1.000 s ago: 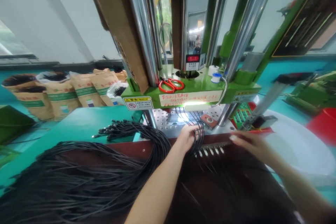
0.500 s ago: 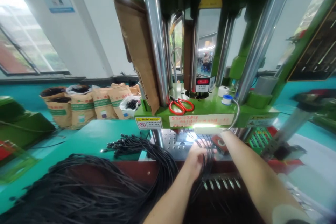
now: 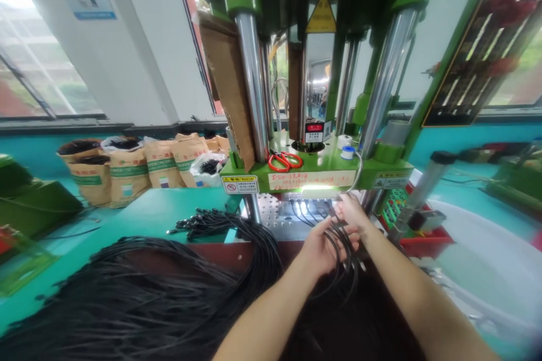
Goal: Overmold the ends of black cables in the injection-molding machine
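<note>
In the head view my left hand (image 3: 322, 249) is closed around a bundle of thin black cables (image 3: 350, 281) in front of the press. The cables loop down below my fingers, and several strands run from the hand to the metal press bed (image 3: 271, 211). Beside it, my right hand (image 3: 352, 215) has its fingers bent together at the upper part of the same cables, just under the lit lamp bar (image 3: 319, 193). Its fingertips are partly blurred. A large heap of black cables (image 3: 169, 299) lies to the left, with connector ends (image 3: 197, 223) on the green table.
The green press (image 3: 317, 183) rises ahead on steel columns. Red-handled scissors (image 3: 285, 162) and a blue-and-white spool (image 3: 348, 152) rest on its ledge. Paper sacks (image 3: 127, 172) stand at left. A red tray (image 3: 427, 242) and a large white tub (image 3: 491, 259) are at right.
My right hand has come back from behind the lamp bar to the cables beside my left hand. The held cables have curled into a looser loop. The view has turned to the right.
</note>
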### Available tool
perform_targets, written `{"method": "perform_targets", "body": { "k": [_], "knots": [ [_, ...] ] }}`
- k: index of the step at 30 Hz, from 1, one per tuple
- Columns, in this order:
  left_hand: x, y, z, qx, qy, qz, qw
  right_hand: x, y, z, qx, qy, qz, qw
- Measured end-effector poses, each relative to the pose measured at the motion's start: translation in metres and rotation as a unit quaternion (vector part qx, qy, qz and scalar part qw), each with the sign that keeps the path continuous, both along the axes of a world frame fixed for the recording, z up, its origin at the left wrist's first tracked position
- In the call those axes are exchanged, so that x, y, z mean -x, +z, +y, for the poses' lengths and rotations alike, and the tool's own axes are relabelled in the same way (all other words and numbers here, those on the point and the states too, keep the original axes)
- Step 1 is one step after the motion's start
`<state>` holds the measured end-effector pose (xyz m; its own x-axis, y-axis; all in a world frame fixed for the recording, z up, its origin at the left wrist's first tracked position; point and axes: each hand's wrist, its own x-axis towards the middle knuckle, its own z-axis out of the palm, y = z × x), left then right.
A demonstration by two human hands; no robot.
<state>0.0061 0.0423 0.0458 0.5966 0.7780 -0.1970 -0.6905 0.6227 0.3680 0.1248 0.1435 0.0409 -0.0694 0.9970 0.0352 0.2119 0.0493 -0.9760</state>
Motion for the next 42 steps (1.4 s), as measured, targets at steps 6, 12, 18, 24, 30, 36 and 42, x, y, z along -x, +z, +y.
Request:
{"method": "perform_targets", "body": {
  "k": [6, 12, 18, 24, 30, 36, 42],
  "knots": [
    [-0.009, 0.012, -0.038, 0.061, 0.019, -0.082, 0.995, -0.002, -0.006, -0.028, 0.014, -0.104, 0.142, 0.984],
    [0.000, 0.005, -0.073, 0.088, 0.041, -0.101, 0.990, 0.011, -0.004, -0.043, 0.024, -0.138, 0.185, 0.973],
    [0.016, -0.009, -0.124, 0.061, -0.024, -0.119, 0.991, 0.000, -0.006, -0.059, 0.027, -0.146, 0.179, 0.972],
    [0.010, -0.016, -0.155, -0.015, -0.147, -0.071, 0.987, 0.006, -0.018, -0.069, 0.039, -0.152, 0.154, 0.976],
    [0.075, 0.022, -0.151, -0.132, -0.060, -0.073, 0.987, -0.022, -0.032, -0.064, 0.044, -0.128, 0.125, 0.983],
    [0.208, 0.068, -0.058, -0.135, 0.514, 0.233, 0.814, -0.074, -0.026, -0.066, 0.113, 0.003, 0.091, 0.989],
    [0.240, -0.004, 0.017, -0.021, 0.528, 0.416, 0.740, -0.094, -0.034, -0.052, -0.028, 0.046, -0.279, 0.959]
  ]
}}
